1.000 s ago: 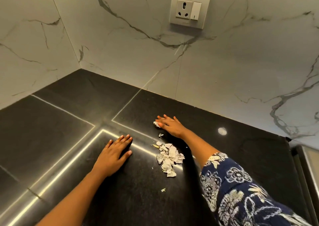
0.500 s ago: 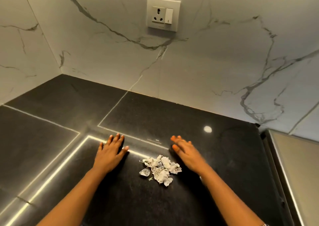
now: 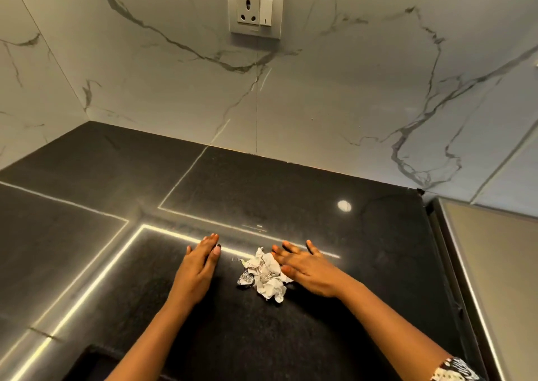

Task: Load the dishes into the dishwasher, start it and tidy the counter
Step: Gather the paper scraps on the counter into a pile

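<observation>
Scraps were heaped, not yet binned, on the counter between left hand and right hand, both laid flat, empty.

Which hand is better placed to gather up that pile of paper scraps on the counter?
Right, probably. The right hand touches the paper scraps along their right edge, fingers straight. The left hand rests on the counter, apart from the pile.
</observation>
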Demonstrator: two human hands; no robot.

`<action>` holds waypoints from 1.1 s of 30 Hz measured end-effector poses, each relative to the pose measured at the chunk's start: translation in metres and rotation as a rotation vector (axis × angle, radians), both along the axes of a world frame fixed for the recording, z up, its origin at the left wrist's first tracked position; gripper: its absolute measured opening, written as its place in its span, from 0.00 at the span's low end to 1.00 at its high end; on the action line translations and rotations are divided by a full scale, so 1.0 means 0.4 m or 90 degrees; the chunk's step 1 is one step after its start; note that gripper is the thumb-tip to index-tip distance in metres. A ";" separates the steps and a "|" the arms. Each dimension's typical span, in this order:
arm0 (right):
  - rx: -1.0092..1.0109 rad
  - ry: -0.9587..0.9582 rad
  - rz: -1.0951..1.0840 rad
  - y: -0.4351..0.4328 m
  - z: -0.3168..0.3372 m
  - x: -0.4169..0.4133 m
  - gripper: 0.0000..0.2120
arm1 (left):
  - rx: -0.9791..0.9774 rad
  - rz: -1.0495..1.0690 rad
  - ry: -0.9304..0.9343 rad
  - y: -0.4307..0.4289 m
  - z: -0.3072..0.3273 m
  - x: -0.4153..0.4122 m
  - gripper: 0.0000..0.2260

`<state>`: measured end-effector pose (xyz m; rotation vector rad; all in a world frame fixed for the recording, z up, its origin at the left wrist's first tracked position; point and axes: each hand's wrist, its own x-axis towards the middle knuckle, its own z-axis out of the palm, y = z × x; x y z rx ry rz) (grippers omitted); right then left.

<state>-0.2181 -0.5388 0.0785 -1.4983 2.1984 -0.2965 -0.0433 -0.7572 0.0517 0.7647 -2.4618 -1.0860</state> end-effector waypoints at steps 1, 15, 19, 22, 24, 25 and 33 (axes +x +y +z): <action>-0.027 -0.037 -0.030 0.010 0.000 0.006 0.36 | -0.038 -0.023 -0.032 -0.001 -0.005 -0.001 0.29; -0.057 -0.166 -0.173 -0.039 0.011 0.106 0.39 | -0.271 -0.268 -0.205 0.038 0.009 0.035 0.40; -0.119 -0.188 -0.206 -0.110 0.025 -0.001 0.42 | -0.082 0.145 -0.029 0.005 -0.004 0.085 0.28; -0.016 -0.075 -0.137 -0.189 0.022 -0.042 0.27 | -0.058 0.197 -0.062 -0.004 -0.007 0.089 0.21; 0.014 -0.065 -0.042 -0.217 0.033 -0.023 0.25 | -0.102 0.106 -0.118 -0.001 -0.009 0.082 0.24; 0.021 -0.081 -0.004 -0.218 0.041 -0.003 0.24 | -0.112 0.071 -0.138 0.001 -0.010 0.082 0.27; -0.113 -0.221 -0.029 -0.028 0.029 0.111 0.36 | -0.087 0.014 -0.106 0.010 -0.005 0.098 0.37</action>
